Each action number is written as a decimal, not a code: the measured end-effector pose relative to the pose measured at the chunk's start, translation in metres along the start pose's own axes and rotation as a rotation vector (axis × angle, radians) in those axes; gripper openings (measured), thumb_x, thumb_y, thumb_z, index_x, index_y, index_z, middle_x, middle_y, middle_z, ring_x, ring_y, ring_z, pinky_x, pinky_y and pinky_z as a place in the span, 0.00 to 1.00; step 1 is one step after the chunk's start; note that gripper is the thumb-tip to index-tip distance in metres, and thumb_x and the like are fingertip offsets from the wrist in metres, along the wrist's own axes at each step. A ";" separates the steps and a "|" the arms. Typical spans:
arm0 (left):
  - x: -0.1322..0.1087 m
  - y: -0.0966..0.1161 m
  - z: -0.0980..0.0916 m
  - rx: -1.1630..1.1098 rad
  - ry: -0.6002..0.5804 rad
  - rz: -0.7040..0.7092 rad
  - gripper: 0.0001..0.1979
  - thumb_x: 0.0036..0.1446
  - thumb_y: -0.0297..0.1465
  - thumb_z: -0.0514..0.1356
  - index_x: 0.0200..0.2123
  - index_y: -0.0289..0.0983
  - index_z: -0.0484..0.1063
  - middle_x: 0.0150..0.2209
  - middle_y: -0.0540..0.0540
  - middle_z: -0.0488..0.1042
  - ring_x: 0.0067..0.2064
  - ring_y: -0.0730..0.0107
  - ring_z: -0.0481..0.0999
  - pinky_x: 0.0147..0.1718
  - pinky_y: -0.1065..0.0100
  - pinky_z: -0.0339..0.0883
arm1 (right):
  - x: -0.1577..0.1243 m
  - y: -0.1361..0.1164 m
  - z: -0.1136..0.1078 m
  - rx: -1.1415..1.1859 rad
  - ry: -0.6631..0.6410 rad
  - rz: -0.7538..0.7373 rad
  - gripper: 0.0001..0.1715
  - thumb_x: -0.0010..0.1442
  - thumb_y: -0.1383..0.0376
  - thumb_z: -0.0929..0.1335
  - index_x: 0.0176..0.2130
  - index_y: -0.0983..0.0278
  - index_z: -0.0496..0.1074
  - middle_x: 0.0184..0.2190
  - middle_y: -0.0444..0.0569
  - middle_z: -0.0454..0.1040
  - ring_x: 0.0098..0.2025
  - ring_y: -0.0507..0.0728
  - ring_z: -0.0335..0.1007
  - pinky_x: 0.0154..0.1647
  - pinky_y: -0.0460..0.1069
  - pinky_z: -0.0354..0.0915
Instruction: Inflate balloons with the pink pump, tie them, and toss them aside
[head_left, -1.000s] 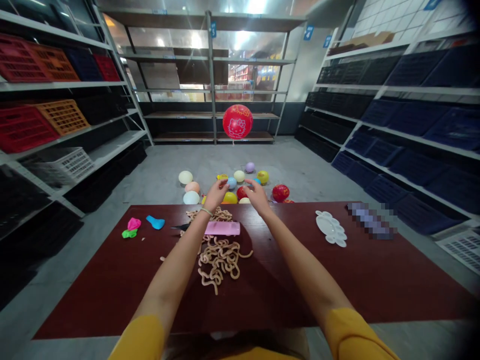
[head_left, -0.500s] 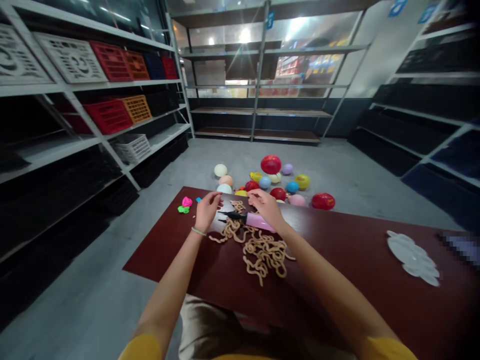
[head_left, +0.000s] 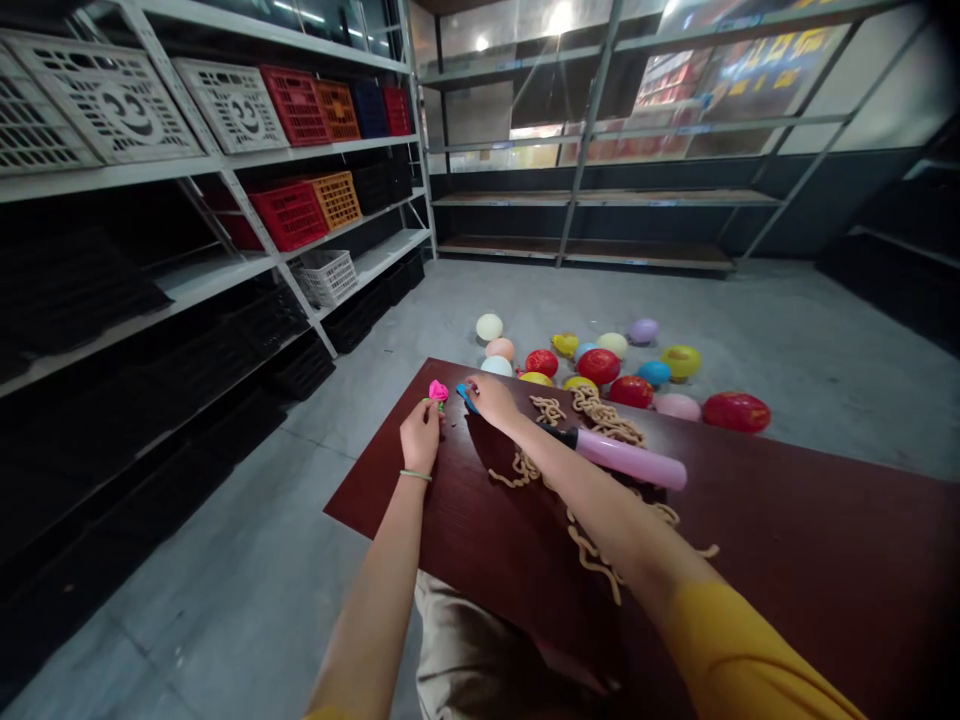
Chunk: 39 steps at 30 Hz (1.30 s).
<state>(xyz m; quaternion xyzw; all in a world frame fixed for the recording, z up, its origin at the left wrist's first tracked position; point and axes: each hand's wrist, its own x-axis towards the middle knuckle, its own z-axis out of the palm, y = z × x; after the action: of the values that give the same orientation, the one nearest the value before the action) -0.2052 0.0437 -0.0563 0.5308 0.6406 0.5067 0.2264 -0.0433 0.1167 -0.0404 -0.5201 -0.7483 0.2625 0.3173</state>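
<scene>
At the table's far left corner, my left hand (head_left: 420, 437) is closed, its fingertips pinching a small limp green balloon (head_left: 441, 405). Against it lies a pink balloon (head_left: 438, 390), also limp. Just right of these, my right hand (head_left: 491, 402) pinches a flat blue balloon (head_left: 464, 396) at the table edge. Under and beside my right forearm lies a hand pump with a pink barrel (head_left: 634, 458) and a black nozzle end (head_left: 559, 434), partly hidden by the arm. Tan curly strands (head_left: 611, 420) are heaped around the pump.
The dark red table (head_left: 480, 530) reaches to the right. Beyond its far edge, several inflated balloons (head_left: 598, 366) lie on the grey floor (head_left: 375, 390). Shelving with crates (head_left: 296, 105) stands on the left, and a metal rack (head_left: 600, 250) at the back.
Both hands have moved from above the pump to the small limp balloons at the left corner, and they now pinch them. My view has swung left.
</scene>
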 end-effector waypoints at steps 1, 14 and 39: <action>0.000 0.001 0.000 -0.005 0.002 0.000 0.13 0.63 0.39 0.55 0.40 0.39 0.77 0.30 0.47 0.79 0.30 0.66 0.79 0.34 0.68 0.68 | 0.006 0.001 0.006 0.000 -0.003 0.015 0.18 0.67 0.57 0.66 0.53 0.62 0.70 0.54 0.52 0.70 0.50 0.57 0.71 0.50 0.57 0.70; -0.002 0.010 0.003 -0.069 -0.075 0.122 0.14 0.62 0.39 0.58 0.46 0.38 0.75 0.41 0.42 0.80 0.43 0.62 0.79 0.45 0.63 0.69 | -0.006 -0.006 -0.033 0.392 -0.089 0.120 0.11 0.64 0.59 0.69 0.42 0.65 0.72 0.37 0.47 0.76 0.33 0.51 0.72 0.34 0.49 0.71; -0.122 0.125 0.122 -0.534 -0.903 -0.059 0.14 0.56 0.40 0.64 0.39 0.35 0.73 0.27 0.50 0.74 0.23 0.75 0.71 0.23 0.73 0.65 | -0.222 0.041 -0.190 0.915 0.381 0.338 0.21 0.44 0.55 0.76 0.36 0.62 0.71 0.25 0.39 0.70 0.24 0.49 0.61 0.26 0.46 0.59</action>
<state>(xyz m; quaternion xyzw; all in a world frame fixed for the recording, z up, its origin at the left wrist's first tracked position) -0.0073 -0.0274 -0.0227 0.6019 0.3426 0.3664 0.6214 0.1809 -0.0680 0.0105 -0.4805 -0.3915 0.5108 0.5958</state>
